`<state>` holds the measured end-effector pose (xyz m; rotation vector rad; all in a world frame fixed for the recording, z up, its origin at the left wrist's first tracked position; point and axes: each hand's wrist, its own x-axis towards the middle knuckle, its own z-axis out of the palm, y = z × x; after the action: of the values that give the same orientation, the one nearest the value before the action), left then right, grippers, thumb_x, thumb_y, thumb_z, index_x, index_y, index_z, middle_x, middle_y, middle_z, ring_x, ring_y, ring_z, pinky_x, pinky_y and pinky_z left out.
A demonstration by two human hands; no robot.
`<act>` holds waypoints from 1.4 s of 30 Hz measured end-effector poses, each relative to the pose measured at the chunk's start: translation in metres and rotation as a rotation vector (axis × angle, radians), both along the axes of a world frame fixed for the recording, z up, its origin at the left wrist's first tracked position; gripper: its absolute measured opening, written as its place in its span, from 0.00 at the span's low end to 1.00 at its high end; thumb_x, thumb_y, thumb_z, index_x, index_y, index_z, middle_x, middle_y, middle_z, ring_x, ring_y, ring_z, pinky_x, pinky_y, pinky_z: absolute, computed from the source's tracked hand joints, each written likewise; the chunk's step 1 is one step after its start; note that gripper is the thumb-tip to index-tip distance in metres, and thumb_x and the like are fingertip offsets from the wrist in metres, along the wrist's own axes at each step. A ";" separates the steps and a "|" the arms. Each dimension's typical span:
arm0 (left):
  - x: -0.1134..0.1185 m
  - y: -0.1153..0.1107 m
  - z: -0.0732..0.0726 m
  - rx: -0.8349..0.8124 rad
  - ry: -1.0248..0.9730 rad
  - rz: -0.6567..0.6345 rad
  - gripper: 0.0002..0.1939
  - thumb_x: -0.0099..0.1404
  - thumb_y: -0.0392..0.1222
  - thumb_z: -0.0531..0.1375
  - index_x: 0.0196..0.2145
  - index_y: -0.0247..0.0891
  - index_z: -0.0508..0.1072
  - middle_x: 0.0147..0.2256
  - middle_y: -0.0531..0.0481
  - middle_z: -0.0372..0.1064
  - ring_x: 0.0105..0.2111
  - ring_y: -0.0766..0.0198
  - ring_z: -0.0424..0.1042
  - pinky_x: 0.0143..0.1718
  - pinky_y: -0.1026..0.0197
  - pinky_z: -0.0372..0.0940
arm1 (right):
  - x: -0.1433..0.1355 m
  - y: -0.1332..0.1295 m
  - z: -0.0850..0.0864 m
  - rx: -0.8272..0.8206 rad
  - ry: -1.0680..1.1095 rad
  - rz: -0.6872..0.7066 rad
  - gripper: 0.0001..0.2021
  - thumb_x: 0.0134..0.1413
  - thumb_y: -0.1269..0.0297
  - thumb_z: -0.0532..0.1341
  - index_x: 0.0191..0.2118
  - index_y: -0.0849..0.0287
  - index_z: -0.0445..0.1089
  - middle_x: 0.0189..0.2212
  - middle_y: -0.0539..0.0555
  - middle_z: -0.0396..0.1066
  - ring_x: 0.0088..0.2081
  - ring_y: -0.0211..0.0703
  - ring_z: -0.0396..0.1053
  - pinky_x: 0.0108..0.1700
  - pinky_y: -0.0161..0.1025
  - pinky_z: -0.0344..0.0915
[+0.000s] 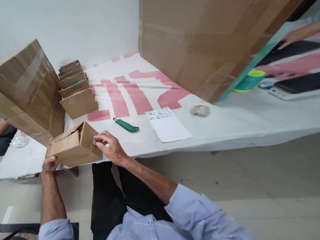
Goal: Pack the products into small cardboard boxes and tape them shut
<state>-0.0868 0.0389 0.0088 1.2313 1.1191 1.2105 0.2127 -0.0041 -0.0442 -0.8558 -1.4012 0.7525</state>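
A small brown cardboard box (76, 151) rests at the table's front edge, slightly tilted, its top flaps closed with a ragged seam. My left hand (50, 161) grips its left end, thumb and fingers around the corner. At the box's right end, my right hand (109, 146) pinches a tiny grey printed piece (94, 141), like a small label, against or very close to the cardboard. A green-handled utility knife (127, 124) lies to the right of that hand. Beyond it is a white paper sheet (169, 128) with several small printed squares along its top.
Several open cardboard boxes (78, 102) stand in a row behind, beside a tall carton (27, 85). A large cardboard panel (196, 33) rises at right. A crumpled clear bundle (201, 110), a teal tape roll (250, 81) and a phone (312, 81) lie rightward. Another person's hand (292, 37) shows far right.
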 end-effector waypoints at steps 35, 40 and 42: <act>-0.020 0.012 -0.020 0.055 -0.221 -0.007 0.50 0.31 0.40 0.77 0.57 0.41 0.79 0.62 0.40 0.76 0.66 0.30 0.69 0.61 0.40 0.73 | 0.001 0.017 0.006 0.108 -0.138 -0.031 0.04 0.65 0.68 0.55 0.37 0.52 0.63 0.37 0.53 0.69 0.39 0.46 0.68 0.46 0.44 0.67; -0.020 0.012 -0.019 0.045 -0.230 -0.008 0.49 0.31 0.38 0.77 0.57 0.41 0.79 0.60 0.41 0.78 0.66 0.33 0.70 0.60 0.43 0.74 | 0.001 0.017 0.002 0.067 -0.088 -0.029 0.02 0.66 0.65 0.58 0.42 0.53 0.68 0.38 0.52 0.72 0.39 0.45 0.70 0.45 0.43 0.69; -0.020 0.012 -0.019 0.043 -0.230 -0.004 0.50 0.31 0.38 0.76 0.57 0.41 0.79 0.60 0.41 0.78 0.66 0.33 0.70 0.60 0.43 0.74 | 0.002 0.017 0.002 0.083 -0.095 -0.033 0.02 0.65 0.66 0.60 0.42 0.53 0.70 0.39 0.53 0.72 0.40 0.45 0.71 0.45 0.43 0.70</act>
<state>-0.1068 0.0504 -0.0099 1.0940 0.9246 1.3422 0.2143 0.0134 -0.0421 -0.8565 -1.4883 0.6311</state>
